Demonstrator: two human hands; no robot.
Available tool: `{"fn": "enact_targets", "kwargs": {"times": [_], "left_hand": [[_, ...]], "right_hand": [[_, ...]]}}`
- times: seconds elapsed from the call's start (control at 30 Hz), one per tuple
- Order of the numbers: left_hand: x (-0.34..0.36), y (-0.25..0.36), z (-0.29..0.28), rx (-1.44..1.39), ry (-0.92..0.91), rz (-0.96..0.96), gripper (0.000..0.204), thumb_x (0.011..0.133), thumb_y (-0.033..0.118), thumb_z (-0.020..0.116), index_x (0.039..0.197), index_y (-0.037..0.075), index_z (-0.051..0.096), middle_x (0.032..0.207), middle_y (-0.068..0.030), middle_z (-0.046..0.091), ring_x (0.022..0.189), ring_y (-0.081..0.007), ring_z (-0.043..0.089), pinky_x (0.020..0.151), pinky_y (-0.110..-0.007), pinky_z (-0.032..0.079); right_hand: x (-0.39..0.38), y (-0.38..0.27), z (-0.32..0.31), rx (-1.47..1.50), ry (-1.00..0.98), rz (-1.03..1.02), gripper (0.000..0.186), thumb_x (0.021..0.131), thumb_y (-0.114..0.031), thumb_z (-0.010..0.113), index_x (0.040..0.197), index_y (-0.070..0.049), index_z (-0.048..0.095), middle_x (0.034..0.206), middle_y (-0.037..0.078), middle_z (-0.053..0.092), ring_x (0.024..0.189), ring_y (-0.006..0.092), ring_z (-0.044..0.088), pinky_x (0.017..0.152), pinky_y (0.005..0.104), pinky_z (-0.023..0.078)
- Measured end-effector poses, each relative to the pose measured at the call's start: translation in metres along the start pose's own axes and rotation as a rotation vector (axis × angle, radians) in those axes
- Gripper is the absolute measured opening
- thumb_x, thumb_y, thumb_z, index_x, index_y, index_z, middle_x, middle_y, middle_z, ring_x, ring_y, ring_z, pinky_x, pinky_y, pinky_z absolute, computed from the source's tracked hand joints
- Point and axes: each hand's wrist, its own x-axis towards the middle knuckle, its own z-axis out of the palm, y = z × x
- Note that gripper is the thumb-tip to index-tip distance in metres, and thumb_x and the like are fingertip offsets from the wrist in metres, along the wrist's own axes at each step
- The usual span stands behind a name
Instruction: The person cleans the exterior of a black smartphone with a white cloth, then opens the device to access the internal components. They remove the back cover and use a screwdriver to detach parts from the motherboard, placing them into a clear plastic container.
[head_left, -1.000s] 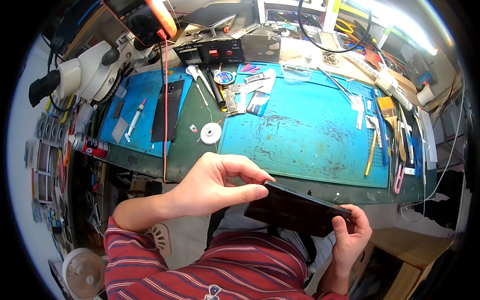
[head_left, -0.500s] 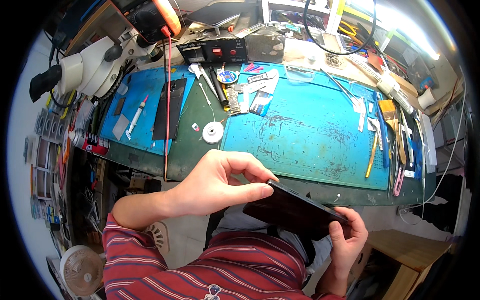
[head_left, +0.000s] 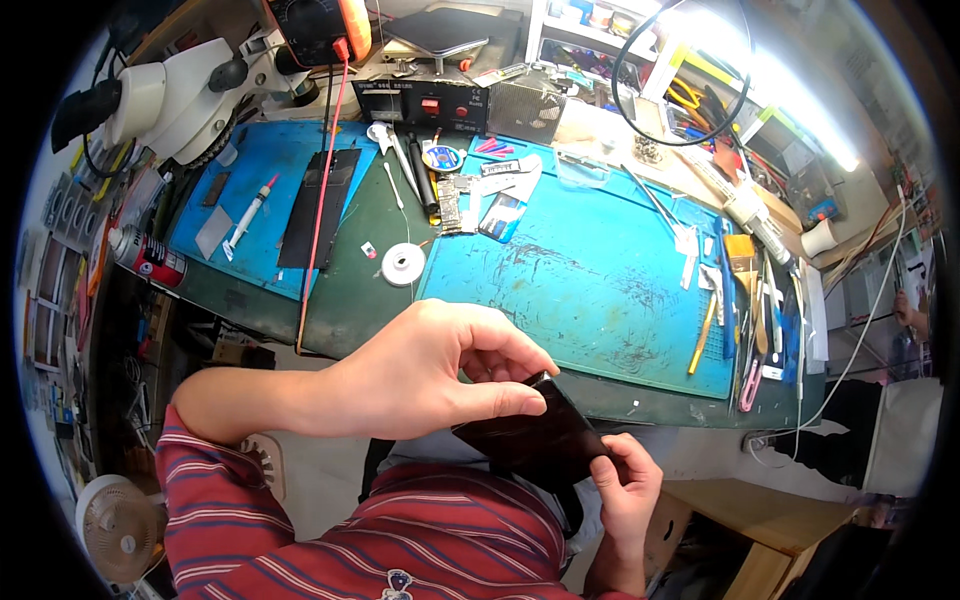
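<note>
A dark phone (head_left: pixel 535 440) is held tilted over the lap, just off the bench's near edge. The left hand (head_left: pixel 430 365) has thumb and forefinger clamped on its upper corner; the right hand (head_left: pixel 630 485) grips its right-hand end between thumb and fingers. Beyond lie a scuffed blue mat (head_left: pixel 570 280) and a white spool (head_left: pixel 403 264). A red wire (head_left: pixel 327 170) crosses in front of a black panel (head_left: pixel 300 235). White printing marks the black box (head_left: pixel 375 103); a red can (head_left: pixel 150 255) carries a label.
</note>
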Motion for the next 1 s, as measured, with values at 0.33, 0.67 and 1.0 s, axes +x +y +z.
{"fn": "enact_targets", "kwargs": {"times": [0.33, 0.67, 1.0], "left_hand": [[0.0, 0.0, 0.001, 0.104, 0.01, 0.061, 0.024, 0.092, 0.008, 0.081, 0.114, 0.001, 0.075, 0.097, -0.0038, 0.069, 0.089, -0.0095, 0.064, 0.078, -0.026, 0.055], [0.012, 0.006, -0.002, 0.311, 0.048, 0.273, 0.028, 0.096, 0.016, 0.076, 0.119, 0.0, 0.073, 0.104, -0.0091, 0.072, 0.095, -0.0167, 0.067, 0.084, -0.032, 0.054], [0.002, 0.005, -0.003, -0.013, 0.0, 0.171, 0.034, 0.095, 0.001, 0.074, 0.128, 0.0, 0.069, 0.114, -0.0074, 0.069, 0.101, -0.0124, 0.066, 0.089, -0.027, 0.055]], "right_hand": [[0.0, 0.005, 0.001, -0.041, 0.014, -0.085, 0.021, 0.094, -0.005, 0.076, 0.11, 0.007, 0.069, 0.098, 0.006, 0.065, 0.085, 0.012, 0.059, 0.075, 0.0237, 0.047], [-0.006, 0.001, -0.001, 0.035, -0.198, -0.021, 0.025, 0.1, -0.012, 0.071, 0.116, 0.007, 0.067, 0.105, 0.008, 0.067, 0.094, 0.014, 0.063, 0.083, 0.0269, 0.05], [-0.007, 0.012, 0.005, 0.164, 0.018, -0.081, 0.028, 0.101, -0.014, 0.071, 0.122, 0.005, 0.065, 0.096, -0.004, 0.06, 0.079, 0.0037, 0.05, 0.071, 0.0187, 0.04]]}}
